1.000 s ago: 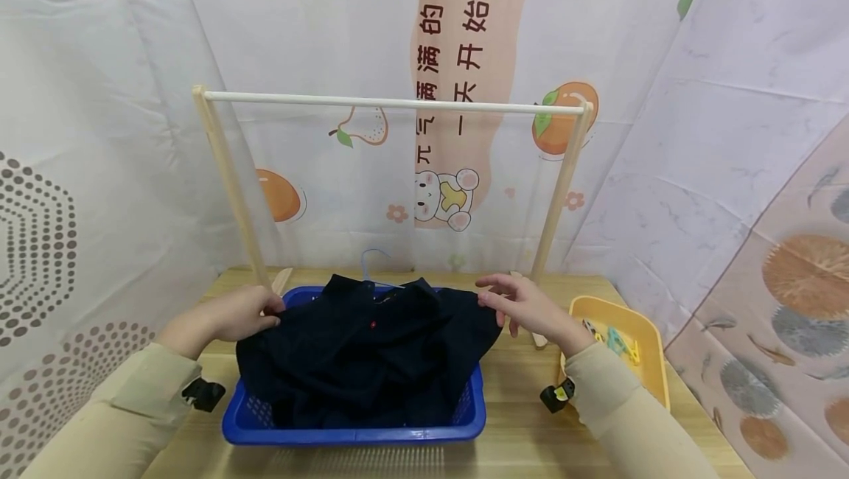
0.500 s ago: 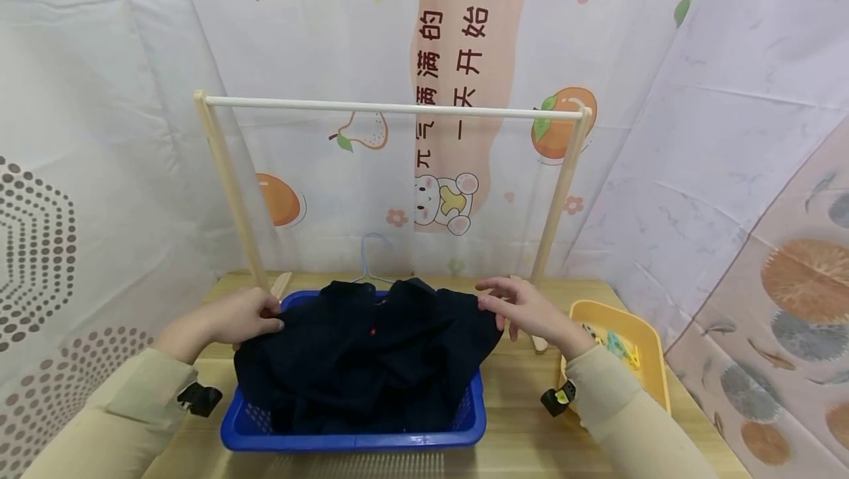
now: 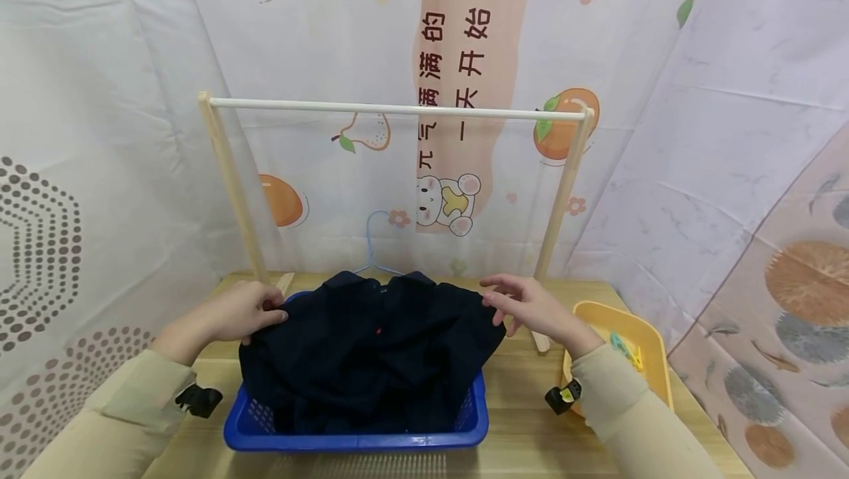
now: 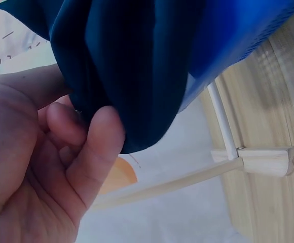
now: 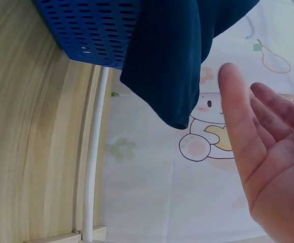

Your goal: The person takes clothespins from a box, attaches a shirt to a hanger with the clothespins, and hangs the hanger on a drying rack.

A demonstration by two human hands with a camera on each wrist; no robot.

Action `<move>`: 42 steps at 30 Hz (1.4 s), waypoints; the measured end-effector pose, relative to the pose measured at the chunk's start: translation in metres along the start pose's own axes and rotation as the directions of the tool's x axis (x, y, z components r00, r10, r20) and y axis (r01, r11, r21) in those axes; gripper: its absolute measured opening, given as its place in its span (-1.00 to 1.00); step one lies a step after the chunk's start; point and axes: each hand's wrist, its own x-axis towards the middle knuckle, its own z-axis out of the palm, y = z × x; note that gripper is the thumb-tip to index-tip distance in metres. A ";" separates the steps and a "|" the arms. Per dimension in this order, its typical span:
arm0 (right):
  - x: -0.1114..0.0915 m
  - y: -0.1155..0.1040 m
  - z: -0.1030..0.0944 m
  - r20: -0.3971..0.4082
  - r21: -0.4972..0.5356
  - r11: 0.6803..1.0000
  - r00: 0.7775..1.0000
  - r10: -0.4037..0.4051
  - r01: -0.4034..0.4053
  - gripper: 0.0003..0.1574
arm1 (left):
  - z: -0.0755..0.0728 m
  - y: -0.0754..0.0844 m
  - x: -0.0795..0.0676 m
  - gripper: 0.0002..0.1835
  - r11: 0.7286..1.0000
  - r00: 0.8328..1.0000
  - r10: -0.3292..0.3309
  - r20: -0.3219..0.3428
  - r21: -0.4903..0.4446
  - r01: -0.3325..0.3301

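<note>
A dark navy collared shirt with a small red mark on its chest lies spread over a blue plastic basket. Behind its collar rises the hook of a light blue hanger; the shirt hides the rest. My left hand pinches the sleeve at the left, thumb against fingers on the cloth in the left wrist view. At the other sleeve, my right hand is held with fingers loosely extended. In the right wrist view a gap shows between that hand and the hanging sleeve.
A wooden rack with a white rail stands behind the basket on the wooden table. To the right is a yellow tray holding several coloured clips, partly behind my right forearm. Printed curtains enclose the back and sides.
The hanger's hook has risen and now stands upright behind the collar. The shirt's collar and shoulders have lifted slightly. Both hands stay nearly in place.
</note>
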 end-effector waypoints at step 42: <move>-0.017 -0.017 -0.028 -0.223 -0.211 0.960 0.948 -0.229 0.182 -0.40 | -0.004 0.029 0.002 -0.89 0.882 0.762 0.398 -0.512 0.442 -0.164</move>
